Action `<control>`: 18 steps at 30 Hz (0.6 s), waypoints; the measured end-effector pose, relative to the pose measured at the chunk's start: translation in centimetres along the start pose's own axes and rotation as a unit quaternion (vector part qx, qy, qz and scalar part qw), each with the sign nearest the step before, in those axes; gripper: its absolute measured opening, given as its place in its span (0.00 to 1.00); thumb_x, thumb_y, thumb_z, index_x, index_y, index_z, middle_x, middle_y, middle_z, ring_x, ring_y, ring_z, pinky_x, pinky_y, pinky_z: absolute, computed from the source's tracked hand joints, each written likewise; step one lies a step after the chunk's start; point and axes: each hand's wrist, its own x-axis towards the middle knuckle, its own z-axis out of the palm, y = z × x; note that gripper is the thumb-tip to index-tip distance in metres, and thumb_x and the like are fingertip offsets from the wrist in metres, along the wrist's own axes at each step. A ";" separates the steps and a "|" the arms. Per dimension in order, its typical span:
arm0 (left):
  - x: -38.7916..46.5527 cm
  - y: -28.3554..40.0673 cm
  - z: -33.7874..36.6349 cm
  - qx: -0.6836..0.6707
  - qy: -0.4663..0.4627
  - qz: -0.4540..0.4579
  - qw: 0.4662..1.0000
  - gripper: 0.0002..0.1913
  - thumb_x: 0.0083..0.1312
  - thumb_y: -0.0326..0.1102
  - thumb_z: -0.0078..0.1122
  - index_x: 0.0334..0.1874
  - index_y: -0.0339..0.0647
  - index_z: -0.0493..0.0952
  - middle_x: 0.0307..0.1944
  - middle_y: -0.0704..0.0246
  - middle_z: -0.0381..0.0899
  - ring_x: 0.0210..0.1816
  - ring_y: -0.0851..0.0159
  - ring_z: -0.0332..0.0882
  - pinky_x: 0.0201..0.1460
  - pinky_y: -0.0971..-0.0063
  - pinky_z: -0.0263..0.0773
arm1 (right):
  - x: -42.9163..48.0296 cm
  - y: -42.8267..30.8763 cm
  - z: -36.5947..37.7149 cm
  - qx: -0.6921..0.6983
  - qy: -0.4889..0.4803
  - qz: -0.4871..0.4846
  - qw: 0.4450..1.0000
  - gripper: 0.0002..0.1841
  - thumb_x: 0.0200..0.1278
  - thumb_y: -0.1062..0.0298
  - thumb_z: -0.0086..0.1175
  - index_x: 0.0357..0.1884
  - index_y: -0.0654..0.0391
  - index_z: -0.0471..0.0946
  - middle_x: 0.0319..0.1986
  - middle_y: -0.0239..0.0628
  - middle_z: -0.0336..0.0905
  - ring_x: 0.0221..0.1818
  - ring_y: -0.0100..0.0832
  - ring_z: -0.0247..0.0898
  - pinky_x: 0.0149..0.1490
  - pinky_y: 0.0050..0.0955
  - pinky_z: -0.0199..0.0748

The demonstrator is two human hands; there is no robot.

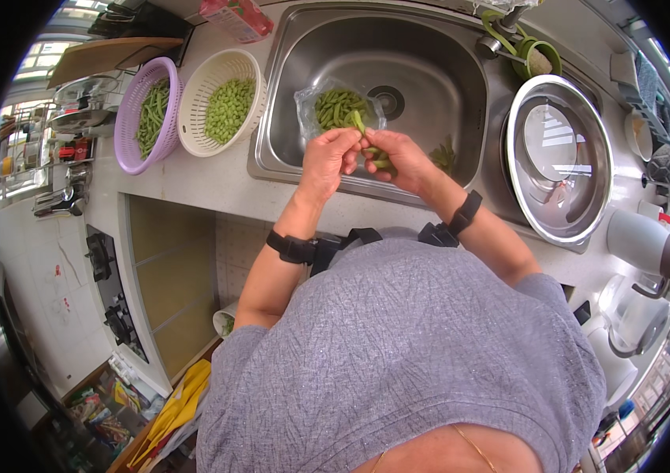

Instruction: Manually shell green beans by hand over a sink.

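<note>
Both hands meet over the near side of a stainless steel sink. Between the fingertips of my left hand and my right hand is a green bean pod, pointing up and away from me. More pods are tucked in the curled fingers of my right hand. Just beyond the hands, a clear plastic bag in the sink holds many green pods. A small heap of green pods or husks lies at the sink's right side, partly hidden by my right forearm.
Left of the sink stand a cream colander of shelled green beans and a purple basket of long green beans. A large steel basin sits to the right, near a green cup. A faucet rises behind.
</note>
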 end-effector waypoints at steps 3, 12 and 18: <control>-0.2 0.3 0.3 -0.024 -0.002 0.002 1.000 0.07 0.61 0.31 0.55 0.31 0.34 0.76 0.23 0.72 0.74 0.18 0.79 0.64 0.17 0.86 0.60 | 0.1 -0.2 0.2 0.001 0.002 0.001 1.000 0.11 0.64 0.58 0.47 0.30 0.55 0.72 0.22 0.27 0.70 0.20 0.20 0.68 0.17 0.15 0.55; 0.1 0.3 0.3 0.012 0.007 0.004 1.000 0.06 0.60 0.30 0.55 0.30 0.33 0.76 0.22 0.71 0.74 0.18 0.79 0.63 0.16 0.86 0.59 | 0.3 0.1 0.0 0.002 -0.002 0.001 1.000 0.11 0.64 0.59 0.47 0.29 0.55 0.72 0.22 0.28 0.70 0.20 0.20 0.68 0.17 0.15 0.55; 0.1 -0.5 0.5 0.012 0.027 0.029 0.999 0.05 0.61 0.29 0.53 0.32 0.33 0.74 0.22 0.71 0.73 0.17 0.79 0.62 0.15 0.87 0.56 | 0.2 0.4 -0.5 0.051 -0.041 0.026 0.997 0.10 0.64 0.60 0.47 0.29 0.55 0.72 0.22 0.28 0.69 0.21 0.21 0.68 0.17 0.16 0.56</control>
